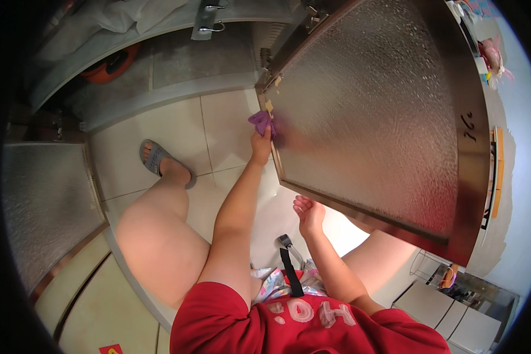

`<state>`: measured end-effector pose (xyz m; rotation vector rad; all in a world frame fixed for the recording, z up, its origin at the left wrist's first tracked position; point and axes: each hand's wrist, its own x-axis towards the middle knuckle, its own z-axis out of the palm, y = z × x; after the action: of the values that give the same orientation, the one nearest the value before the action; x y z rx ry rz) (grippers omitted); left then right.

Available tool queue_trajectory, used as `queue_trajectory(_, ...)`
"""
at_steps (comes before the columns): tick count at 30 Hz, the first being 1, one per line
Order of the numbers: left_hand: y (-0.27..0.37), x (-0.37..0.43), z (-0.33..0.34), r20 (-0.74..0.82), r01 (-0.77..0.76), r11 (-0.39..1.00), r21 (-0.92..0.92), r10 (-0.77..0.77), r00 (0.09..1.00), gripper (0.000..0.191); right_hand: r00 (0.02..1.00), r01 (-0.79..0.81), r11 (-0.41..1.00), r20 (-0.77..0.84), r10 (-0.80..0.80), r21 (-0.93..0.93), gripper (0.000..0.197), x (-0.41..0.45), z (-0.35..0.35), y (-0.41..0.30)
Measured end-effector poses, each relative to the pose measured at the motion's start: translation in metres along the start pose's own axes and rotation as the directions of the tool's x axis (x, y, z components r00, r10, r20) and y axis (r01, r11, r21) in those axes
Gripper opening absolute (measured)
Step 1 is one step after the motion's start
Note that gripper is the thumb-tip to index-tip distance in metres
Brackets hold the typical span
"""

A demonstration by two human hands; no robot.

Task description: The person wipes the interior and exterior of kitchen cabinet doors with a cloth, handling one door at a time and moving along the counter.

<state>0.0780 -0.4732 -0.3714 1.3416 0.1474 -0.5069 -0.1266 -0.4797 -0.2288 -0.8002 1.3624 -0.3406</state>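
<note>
My left hand point(261, 148) grips a purple cloth point(260, 121) against the narrow metal frame edge of a cabinet door point(363, 128). The door has a textured glass panel and a brown metal frame, and it stands swung out in front of me. Yellowish flaking patches point(269, 106) mark the frame just above the cloth. My right hand point(310, 214) is beside the door's near edge, palm turned up and fingers loosely bent, with nothing visible in it. Whether its fingertips touch the door, I cannot tell.
Behind the door opens a cabinet interior point(203, 53) with an orange-red object point(110, 66) inside. Metal hooks point(212, 28) hang above it. A second glass door point(48, 190) stands at left, near pale panels point(115, 301). My slippered foot point(163, 161) rests on floor tiles point(225, 119).
</note>
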Motion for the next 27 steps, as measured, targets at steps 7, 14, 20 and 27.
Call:
queue_trajectory(7,-0.026,-0.076,0.011,-0.115,0.138,0.984,0.114,-0.125,0.985,0.03,0.995,0.091,0.982,0.032,-0.098,0.165,0.027,0.006,-0.009,-0.013)
queue_trajectory(14,-0.027,-0.13,0.016,-0.048,0.231,0.973,0.011,-0.23,0.972,0.036,0.997,0.078,0.975,0.013,-0.082,0.209,0.028,0.009,-0.028,-0.014)
queue_trajectory(20,-0.064,-0.123,0.003,-0.043,0.188,0.843,0.504,-0.192,0.98,0.029,0.998,0.027,0.953,0.041,-0.041,0.302,0.031,0.009,-0.032,-0.011)
queue_trajectory(27,-0.033,-0.142,0.033,0.07,0.434,0.848,-0.303,-0.435,0.898,0.022,0.997,0.05,0.898,0.032,-0.071,0.436,0.03,0.022,-0.049,-0.012)
